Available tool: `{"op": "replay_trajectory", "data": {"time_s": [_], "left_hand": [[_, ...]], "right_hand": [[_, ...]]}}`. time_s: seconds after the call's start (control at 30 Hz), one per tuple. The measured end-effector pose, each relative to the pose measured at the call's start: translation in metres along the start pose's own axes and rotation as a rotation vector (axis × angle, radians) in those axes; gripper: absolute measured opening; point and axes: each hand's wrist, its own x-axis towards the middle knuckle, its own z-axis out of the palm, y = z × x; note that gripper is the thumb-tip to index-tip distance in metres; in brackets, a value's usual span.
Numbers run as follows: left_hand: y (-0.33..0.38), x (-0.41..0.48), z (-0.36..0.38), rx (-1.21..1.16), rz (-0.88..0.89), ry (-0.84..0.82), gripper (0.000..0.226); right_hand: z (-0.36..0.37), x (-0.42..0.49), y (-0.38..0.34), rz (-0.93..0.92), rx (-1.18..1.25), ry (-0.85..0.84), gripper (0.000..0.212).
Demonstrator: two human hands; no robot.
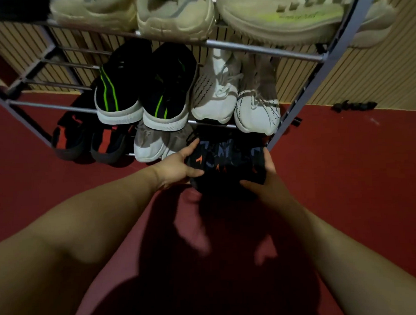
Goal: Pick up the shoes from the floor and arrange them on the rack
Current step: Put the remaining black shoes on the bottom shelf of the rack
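Both hands, left hand (179,167) and right hand (262,176), fingers clamped on 2 dark shoes (226,163), mid-frame; next, probably slide them onto the rack's (257,49) bottom shelf.

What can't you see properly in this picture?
All in the head view:
- Cream knit sneakers on the top shelf: cut off by the picture's top edge.
- Dark patterned shoes with orange marks: the left hand and right hand cover their sides, and the soles face away.
- Small black object on the red floor by the wall: too small and dim to name.
- Black and red shoes on the bottom shelf: lost in shadow.
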Motion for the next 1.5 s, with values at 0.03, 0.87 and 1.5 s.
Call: {"op": "replay_trajectory", "data": {"time_s": [0.03,0.87,1.5], "left_hand": [[-0.002,0.008,0.000,0.045,-0.002,-0.023,0.090],[-0.034,0.035,-0.006,0.046,0.047,-0.007,0.090],[-0.054,0.036,-0.011,-0.111,0.218,0.011,0.074]], "right_hand": [[0.002,0.003,0.006,0.001,-0.018,-0.011,0.092],[0.029,0.040,0.065,0.128,0.008,0.140,0.090],[0.049,0.031,0.065,0.065,-0.160,0.217,0.113]]}}
